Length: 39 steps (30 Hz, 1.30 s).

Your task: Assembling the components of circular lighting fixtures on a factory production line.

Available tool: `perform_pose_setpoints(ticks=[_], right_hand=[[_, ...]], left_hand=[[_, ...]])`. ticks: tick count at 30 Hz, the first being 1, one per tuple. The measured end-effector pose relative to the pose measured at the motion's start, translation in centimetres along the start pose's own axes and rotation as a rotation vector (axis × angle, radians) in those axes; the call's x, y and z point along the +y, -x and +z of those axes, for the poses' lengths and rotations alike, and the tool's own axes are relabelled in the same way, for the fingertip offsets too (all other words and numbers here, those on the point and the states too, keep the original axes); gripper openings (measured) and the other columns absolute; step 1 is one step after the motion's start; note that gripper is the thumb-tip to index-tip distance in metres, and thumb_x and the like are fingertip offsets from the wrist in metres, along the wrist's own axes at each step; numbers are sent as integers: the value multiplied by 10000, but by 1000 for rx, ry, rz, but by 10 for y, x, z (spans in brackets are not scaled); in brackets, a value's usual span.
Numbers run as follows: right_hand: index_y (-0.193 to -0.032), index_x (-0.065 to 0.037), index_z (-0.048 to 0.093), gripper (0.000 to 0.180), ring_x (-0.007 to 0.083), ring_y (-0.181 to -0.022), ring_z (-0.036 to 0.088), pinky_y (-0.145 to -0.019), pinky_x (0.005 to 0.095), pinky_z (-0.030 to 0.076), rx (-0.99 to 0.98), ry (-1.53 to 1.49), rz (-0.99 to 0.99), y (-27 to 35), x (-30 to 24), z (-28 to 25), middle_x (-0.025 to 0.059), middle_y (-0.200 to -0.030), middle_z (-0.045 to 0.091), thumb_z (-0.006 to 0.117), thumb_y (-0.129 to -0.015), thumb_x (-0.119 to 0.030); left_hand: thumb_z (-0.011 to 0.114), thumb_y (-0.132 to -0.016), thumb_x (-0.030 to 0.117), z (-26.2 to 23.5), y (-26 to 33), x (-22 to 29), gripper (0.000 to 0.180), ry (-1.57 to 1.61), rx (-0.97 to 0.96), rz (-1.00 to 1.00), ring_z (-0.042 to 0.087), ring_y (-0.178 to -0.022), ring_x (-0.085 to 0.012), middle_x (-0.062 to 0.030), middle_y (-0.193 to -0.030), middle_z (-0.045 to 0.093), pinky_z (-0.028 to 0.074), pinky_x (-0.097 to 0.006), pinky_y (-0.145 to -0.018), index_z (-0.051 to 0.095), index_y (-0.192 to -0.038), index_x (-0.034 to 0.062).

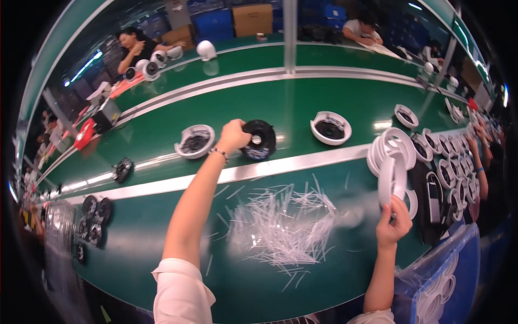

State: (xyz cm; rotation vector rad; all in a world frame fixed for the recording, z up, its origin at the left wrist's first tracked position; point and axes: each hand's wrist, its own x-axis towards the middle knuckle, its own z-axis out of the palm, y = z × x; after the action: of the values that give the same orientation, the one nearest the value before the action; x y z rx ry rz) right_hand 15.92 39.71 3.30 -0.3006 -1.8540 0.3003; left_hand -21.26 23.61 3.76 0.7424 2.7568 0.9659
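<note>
The left hand (233, 136) is closed around the rim of a black round part (259, 140), holding it tilted on the green belt (291, 102) between two white ringed housings (195, 141). The right hand (393, 221) grips a white ring (387, 181) at the near end of a leaning stack of rings (391, 151). Pulling that ring free could tip the stack, since the smooth, glossy plastic rings only lean on one another. The black part is ribbed and matte; gripped by its edge, it could slip. Thin white strips (286, 221) litter the green tabletop (243, 281) and could snag a sleeve.
</note>
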Motion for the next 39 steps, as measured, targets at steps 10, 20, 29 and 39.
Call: perform_pose_setpoints(ticks=[10, 20, 29, 39], right_hand=[[-668, -103, 571, 131, 222, -531, 553, -516, 306, 429, -607, -550, -359, 15, -174, -24, 42, -617, 565, 668, -596, -153], [-804, -13, 570, 158, 244, -589, 562, -510, 329, 459, -1044, -690, -502, 92, -237, 20, 110, -805, 593, 619, -683, -102], [-1239, -13, 305, 1040, 483, -1194, 159, -891, 655, 115, -1426, -155, -300, 53, -246, 40, 263, -1324, 152, 742, -436, -510], [-1271, 37, 171, 1070, 376, -1160, 274, -958, 408, 258, -1136, -475, -31, 37, -231, 49, 240, -1268, 229, 791, -485, -341]], left_hand=[[466, -772, -16, -71, 170, -70, 369, 937, -129, -99, 553, -913, -181, -102, -996, 533, 524, -352, -702, 366, -1127, -11], [506, -800, 6, -63, 273, -114, 356, 1442, -7, -119, 545, -877, -160, -85, -1045, 495, 515, -300, -666, 331, -1109, 30], [437, -810, -17, -71, 283, -120, 340, 1635, 100, -185, 525, -950, -195, -75, -1094, 486, 477, -376, -777, 392, -1140, 55], [400, -839, 39, -74, 287, -103, 413, 1683, -33, 2, 383, -1149, -248, -113, -1273, 356, 324, -432, -952, 305, -1240, 44]])
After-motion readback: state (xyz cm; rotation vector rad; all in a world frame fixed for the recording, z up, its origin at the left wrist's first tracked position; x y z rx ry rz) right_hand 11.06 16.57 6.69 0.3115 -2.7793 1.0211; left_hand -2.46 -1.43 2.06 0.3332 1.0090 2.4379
